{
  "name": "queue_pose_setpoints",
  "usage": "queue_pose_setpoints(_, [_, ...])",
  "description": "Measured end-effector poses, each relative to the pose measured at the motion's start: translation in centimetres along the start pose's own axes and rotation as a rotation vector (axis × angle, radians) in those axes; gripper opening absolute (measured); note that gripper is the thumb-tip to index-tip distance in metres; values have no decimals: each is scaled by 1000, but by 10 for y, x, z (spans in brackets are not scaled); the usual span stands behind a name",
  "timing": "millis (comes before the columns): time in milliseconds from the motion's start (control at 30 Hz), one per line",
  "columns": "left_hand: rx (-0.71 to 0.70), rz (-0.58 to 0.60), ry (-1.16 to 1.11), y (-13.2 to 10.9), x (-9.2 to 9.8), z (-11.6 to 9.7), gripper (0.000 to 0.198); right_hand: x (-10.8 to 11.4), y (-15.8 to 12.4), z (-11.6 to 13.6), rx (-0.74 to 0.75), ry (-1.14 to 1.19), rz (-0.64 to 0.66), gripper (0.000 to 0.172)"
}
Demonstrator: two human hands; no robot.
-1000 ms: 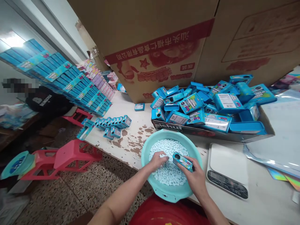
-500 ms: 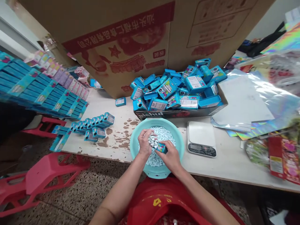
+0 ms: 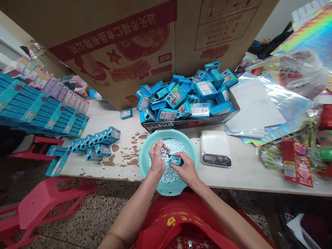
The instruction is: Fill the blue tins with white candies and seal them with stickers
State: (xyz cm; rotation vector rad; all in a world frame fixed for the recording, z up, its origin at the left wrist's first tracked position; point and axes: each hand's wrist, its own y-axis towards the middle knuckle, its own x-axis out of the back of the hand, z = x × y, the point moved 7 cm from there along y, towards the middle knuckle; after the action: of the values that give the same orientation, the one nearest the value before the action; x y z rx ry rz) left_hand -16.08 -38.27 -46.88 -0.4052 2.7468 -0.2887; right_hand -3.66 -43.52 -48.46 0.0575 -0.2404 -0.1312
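A teal basin (image 3: 145,152) full of small pale blue candies (image 3: 176,147) sits at the near edge of the white table (image 3: 249,173). Both my hands are over it. My right hand (image 3: 185,169) grips a small blue box (image 3: 175,160). My left hand (image 3: 157,157) is cupped with its fingers closed on a few candies, right beside the box's end.
A low tray (image 3: 186,122) heaped with blue boxes stands behind the basin, a white scale (image 3: 215,147) to its right. Large cartons rise at the back. Filled boxes (image 3: 95,140) line up at left; stacked blue packs (image 3: 38,110), red stools (image 3: 49,200) and shiny bags (image 3: 272,103) surround.
My left hand rose from the candy pile with candies and came to the box in my right hand. The view swung right and tilted down.
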Motion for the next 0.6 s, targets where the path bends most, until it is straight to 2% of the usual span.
queue_pose_setpoints(300, [-84, -1, 30, -2, -6, -6, 29, 3, -1, -1, -43, 53, -21, 25])
queue_pose_setpoints(600, [-75, -16, 90, 0, -2, -1, 30, 3, 0, -2, -40, 96, -30, 24])
